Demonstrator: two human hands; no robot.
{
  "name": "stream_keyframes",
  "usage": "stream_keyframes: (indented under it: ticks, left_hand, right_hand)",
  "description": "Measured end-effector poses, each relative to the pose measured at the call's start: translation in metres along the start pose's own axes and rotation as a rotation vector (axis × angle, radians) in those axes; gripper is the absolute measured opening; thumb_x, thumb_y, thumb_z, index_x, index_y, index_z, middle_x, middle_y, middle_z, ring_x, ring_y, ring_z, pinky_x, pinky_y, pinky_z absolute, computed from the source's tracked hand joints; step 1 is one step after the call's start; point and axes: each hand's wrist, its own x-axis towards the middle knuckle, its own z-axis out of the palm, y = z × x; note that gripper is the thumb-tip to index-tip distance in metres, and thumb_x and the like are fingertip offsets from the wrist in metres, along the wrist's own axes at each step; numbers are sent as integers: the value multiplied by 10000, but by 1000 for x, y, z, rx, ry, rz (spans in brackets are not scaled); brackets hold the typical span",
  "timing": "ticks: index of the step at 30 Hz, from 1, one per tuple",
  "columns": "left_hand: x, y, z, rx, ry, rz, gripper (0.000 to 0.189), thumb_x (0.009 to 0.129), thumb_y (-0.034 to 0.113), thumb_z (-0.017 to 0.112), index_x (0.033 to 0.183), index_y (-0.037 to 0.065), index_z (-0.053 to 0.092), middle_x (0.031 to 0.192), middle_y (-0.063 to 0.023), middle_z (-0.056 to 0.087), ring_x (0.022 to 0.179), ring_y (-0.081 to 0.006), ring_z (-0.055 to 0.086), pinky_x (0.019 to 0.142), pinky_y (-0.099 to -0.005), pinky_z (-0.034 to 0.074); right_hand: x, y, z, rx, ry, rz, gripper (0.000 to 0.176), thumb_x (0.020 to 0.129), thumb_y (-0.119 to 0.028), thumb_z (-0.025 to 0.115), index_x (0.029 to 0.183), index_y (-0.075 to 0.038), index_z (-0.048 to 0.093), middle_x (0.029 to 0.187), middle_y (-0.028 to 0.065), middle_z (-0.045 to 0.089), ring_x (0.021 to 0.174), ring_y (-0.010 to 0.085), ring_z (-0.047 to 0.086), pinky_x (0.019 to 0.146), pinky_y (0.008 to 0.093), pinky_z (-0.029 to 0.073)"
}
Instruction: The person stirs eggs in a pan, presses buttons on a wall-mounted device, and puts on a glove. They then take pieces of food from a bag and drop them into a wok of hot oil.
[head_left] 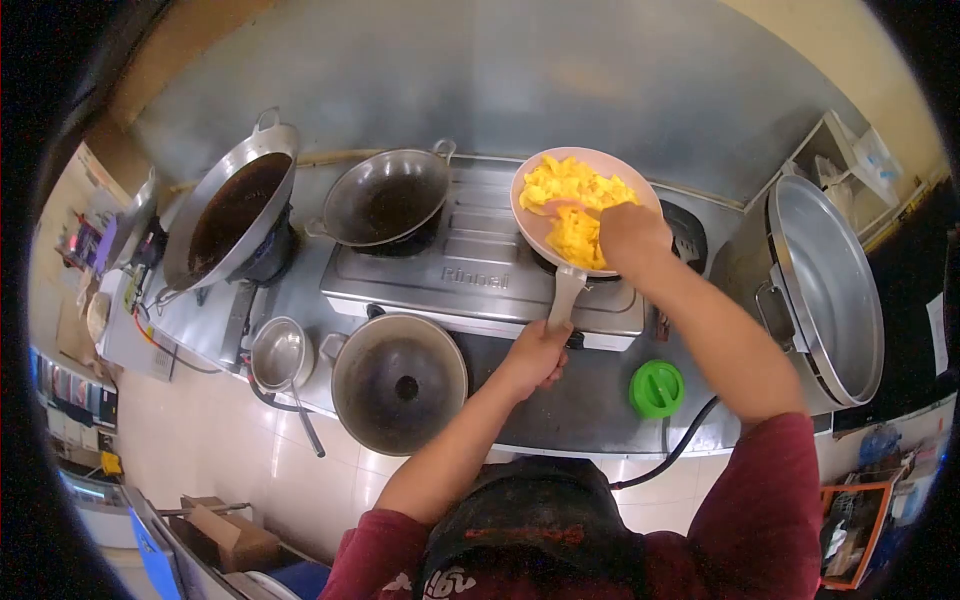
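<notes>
Left hand (535, 357) has a closed grip round the pale handle (566, 290) of the pink pan (532, 228). The pan sits over the right burner of the stove (480, 278), upper middle of the frame, and it's loaded with yellow scrambled egg (572, 183). Right hand (630, 235) is down over the near right side of the egg with the fingers curled. Something pinkish pokes out from under it, but honestly I can't tell if that grip is closed on a tool or if it's just a fingertip.

My take on doing this bit well: a firm hold on the handle stops the pan spinning on the burner. I'd work the egg from the rim inward in small moves, since the pile sits close to the far rim and could slide over.

Room-wise, the right is tight. A black slotted turner (686, 235) lies just beside the pan, and a big steel pot (825, 290) fills the right of the frame near the elbow. Left of the pan is a dark wok (388, 195), with a bigger wok (235, 205) further upper left.

Below the stove, the bench (590, 405) carries a round lid (400, 382), a small steel pot (280, 352) and a green cap (657, 388). The bare strip between lid and cap looks like the easiest way out.
</notes>
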Motion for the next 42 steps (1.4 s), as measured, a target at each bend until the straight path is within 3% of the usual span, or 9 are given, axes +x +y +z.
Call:
stream_keyframes:
  ticks: [4,8,11,14,19,25,35,37,42]
  left_hand:
    - [6,-4,-3,-17,-19,2,301,1005,398,542,1031,105,477,680,1,499,471,-97,449,387,-263,314]
    - [6,-3,-10,-80,-71,-6,285,1006,390,539,1023,111,478,679,4,500,476,-98,455,390,-257,314]
    - [6,-8,-10,-73,-93,18,281,1011,385,531,1019,110,474,678,-1,499,481,-100,456,391,-250,309]
    - [2,2,-4,22,-97,-17,277,1014,387,522,1026,115,466,683,-2,500,481,-96,457,394,-248,314]
    - [-1,-6,21,-88,-81,-41,273,1018,392,515,1046,127,460,688,0,498,480,-93,458,397,-256,325]
    - [-3,-4,27,-80,-47,-15,264,1021,376,513,1040,121,449,696,-11,496,471,-95,453,374,-256,298]
    - [-2,-1,21,-20,-112,-8,270,1020,361,502,1082,108,429,701,-25,493,471,-101,463,366,-256,300]
    - [5,-9,22,-37,-107,-18,273,1020,361,500,1086,105,433,703,-24,495,474,-104,470,370,-258,310]
    - [6,-9,22,-41,-94,-33,275,1019,367,500,1083,105,444,701,-18,502,478,-109,480,379,-262,327]
  right_hand:
    - [-9,36,-27,-32,-25,132,219,889,-109,547,1009,-39,716,949,168,719,944,336,706,792,444,575]
    - [-67,74,-78,-267,49,-194,195,852,-150,594,987,-99,725,891,134,706,882,334,702,752,442,573]
    - [-80,74,-61,-266,-29,-238,213,854,-165,590,1018,-119,718,890,126,699,876,322,705,735,451,572]
    - [-51,56,28,-107,-86,37,302,891,-131,529,1157,-122,672,946,133,692,881,314,711,743,439,580]
    - [-57,44,55,17,161,59,425,918,-101,529,1342,-131,546,1108,140,629,937,316,685,767,445,578]
    - [-97,82,-47,-65,44,129,330,918,-139,557,1236,-108,639,1034,127,673,914,331,691,782,447,569]
    - [45,93,87,525,-162,187,359,930,-268,557,957,57,706,942,306,675,936,398,684,813,469,533]
    - [35,88,83,458,-66,-38,388,943,-295,544,934,58,704,908,314,667,900,412,683,795,471,528]
    - [-10,79,50,289,41,-147,353,971,-301,521,1084,-4,675,864,271,676,846,405,684,737,486,543]
